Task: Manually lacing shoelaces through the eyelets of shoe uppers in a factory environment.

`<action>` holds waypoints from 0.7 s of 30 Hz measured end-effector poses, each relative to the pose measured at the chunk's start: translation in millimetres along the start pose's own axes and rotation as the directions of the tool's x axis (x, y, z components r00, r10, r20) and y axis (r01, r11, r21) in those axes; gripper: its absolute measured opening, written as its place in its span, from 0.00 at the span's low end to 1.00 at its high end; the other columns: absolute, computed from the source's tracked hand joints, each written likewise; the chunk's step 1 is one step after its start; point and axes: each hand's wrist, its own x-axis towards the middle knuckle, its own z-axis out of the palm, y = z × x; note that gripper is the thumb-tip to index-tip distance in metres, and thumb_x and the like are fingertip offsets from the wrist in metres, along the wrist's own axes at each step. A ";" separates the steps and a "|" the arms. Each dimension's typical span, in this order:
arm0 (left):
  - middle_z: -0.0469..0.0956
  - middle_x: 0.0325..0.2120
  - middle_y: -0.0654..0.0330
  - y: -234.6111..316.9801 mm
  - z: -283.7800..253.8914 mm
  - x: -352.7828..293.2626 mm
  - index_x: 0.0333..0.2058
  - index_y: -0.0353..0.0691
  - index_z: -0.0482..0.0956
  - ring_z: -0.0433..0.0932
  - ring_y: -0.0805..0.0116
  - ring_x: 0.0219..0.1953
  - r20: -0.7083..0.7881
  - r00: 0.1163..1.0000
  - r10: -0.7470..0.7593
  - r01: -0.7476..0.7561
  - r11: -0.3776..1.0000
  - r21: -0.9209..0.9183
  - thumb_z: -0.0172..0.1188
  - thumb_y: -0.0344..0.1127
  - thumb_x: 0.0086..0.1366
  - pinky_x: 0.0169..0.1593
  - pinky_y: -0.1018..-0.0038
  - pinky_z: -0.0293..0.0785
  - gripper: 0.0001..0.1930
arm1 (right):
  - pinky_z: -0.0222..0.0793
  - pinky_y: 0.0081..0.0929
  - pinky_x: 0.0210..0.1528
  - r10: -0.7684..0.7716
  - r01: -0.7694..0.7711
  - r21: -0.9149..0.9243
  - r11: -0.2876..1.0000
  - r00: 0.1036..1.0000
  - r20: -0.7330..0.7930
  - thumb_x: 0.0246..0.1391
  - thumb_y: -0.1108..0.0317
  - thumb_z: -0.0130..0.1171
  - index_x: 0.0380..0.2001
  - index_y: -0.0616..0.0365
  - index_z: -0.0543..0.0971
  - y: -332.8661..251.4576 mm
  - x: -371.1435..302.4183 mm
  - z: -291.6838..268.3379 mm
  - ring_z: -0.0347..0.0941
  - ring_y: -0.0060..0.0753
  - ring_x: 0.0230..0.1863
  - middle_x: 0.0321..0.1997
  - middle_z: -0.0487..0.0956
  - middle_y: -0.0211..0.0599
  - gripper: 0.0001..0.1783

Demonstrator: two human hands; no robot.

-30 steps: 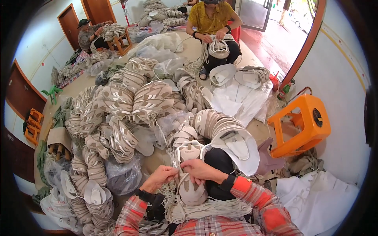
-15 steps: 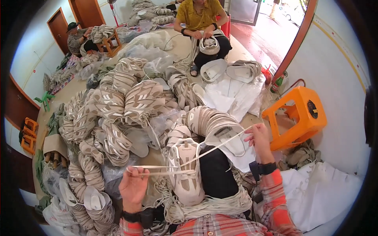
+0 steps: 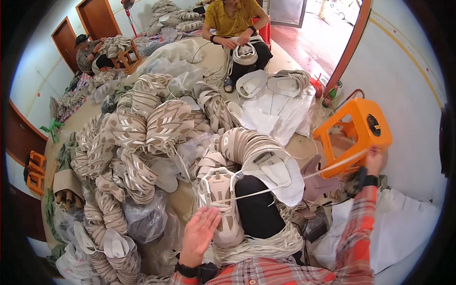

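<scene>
A beige-and-white shoe upper (image 3: 221, 187) sits across my lap, its toe pointing toward me. From its eyelets a pale shoelace (image 3: 327, 168) stretches taut to the right. The far end of that lace is in my right hand (image 3: 374, 161), closed and somewhat blurred, out beside the orange stool. My left hand (image 3: 202, 232) is beside the upper's near left side, fingers straight and nothing held in them; whether it touches the upper I cannot tell. A heap of loose laces (image 3: 266, 249) lies across my lap, and a dark trouser knee (image 3: 259, 206) shows right of the upper.
Stacked shoe uppers (image 3: 249, 145) curve just beyond my knees, with larger piles (image 3: 168, 123) to the left. An orange stool (image 3: 373, 126) stands at right, near white sheeting (image 3: 403, 228). Across from me a seated person (image 3: 232, 21) handles another upper; a second person (image 3: 85, 54) sits far left.
My right hand has swung out to the right, drawing the lace long. My left hand has let go of its lace strands and moved right, toward the upper. The view has shifted slightly.
</scene>
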 end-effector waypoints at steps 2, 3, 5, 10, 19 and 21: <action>0.73 0.39 0.53 -6.6 2.6 -0.8 0.44 0.30 0.69 0.73 0.63 0.44 -0.055 0.993 0.103 -0.093 0.985 0.147 0.48 0.22 0.59 0.50 0.71 0.69 0.13 | 0.65 0.18 0.30 0.054 -0.054 0.032 0.998 0.998 -0.012 0.50 0.74 0.46 0.31 0.62 0.74 -6.6 -5.2 -4.8 0.70 0.22 0.30 0.29 0.74 0.34 0.07; 0.74 0.36 0.56 -11.8 -2.6 6.6 0.43 0.30 0.69 0.74 0.66 0.40 0.034 0.982 0.187 -0.184 0.891 0.415 0.49 0.22 0.59 0.47 0.73 0.69 0.12 | 0.66 0.19 0.29 0.099 -0.097 0.052 0.994 0.994 -0.038 0.50 0.74 0.46 0.30 0.62 0.74 -1.0 -6.9 -25.2 0.70 0.22 0.28 0.28 0.74 0.33 0.07; 0.74 0.33 0.58 6.2 -18.5 10.4 0.41 0.32 0.72 0.74 0.73 0.33 0.164 0.940 0.301 -0.324 0.626 0.709 0.50 0.24 0.59 0.39 0.78 0.70 0.11 | 0.66 0.21 0.28 0.166 -0.164 0.145 0.976 0.986 0.000 0.50 0.72 0.46 0.29 0.61 0.73 -28.1 -16.5 17.4 0.69 0.22 0.26 0.25 0.74 0.33 0.07; 0.75 0.32 0.56 -2.3 21.7 48.5 0.37 0.35 0.75 0.75 0.70 0.31 0.426 0.861 0.279 -0.433 -0.037 0.900 0.53 0.27 0.57 0.34 0.75 0.70 0.08 | 0.67 0.31 0.35 0.196 -0.461 0.334 0.822 0.780 0.595 0.44 0.75 0.51 0.36 0.59 0.75 -210.1 -215.1 162.5 0.73 0.36 0.31 0.30 0.76 0.38 0.13; 0.76 0.24 0.46 -10.5 42.9 72.6 0.32 0.38 0.78 0.76 0.48 0.30 0.470 0.880 0.075 -0.346 -0.577 0.740 0.50 0.35 0.55 0.35 0.60 0.71 0.11 | 0.58 0.30 0.36 -0.462 0.564 0.179 0.806 0.411 0.786 0.34 0.72 0.54 0.21 0.56 0.74 -278.7 -318.4 217.8 0.62 0.36 0.35 0.29 0.66 0.34 0.04; 0.76 0.24 0.46 -11.3 48.1 76.0 0.31 0.38 0.79 0.76 0.48 0.30 0.461 0.886 0.059 -0.354 -0.558 0.751 0.50 0.35 0.55 0.35 0.60 0.71 0.11 | 0.57 0.30 0.36 -0.454 0.587 0.157 0.794 0.402 0.795 0.33 0.72 0.54 0.21 0.56 0.74 -276.8 -318.5 218.7 0.62 0.36 0.35 0.29 0.66 0.34 0.05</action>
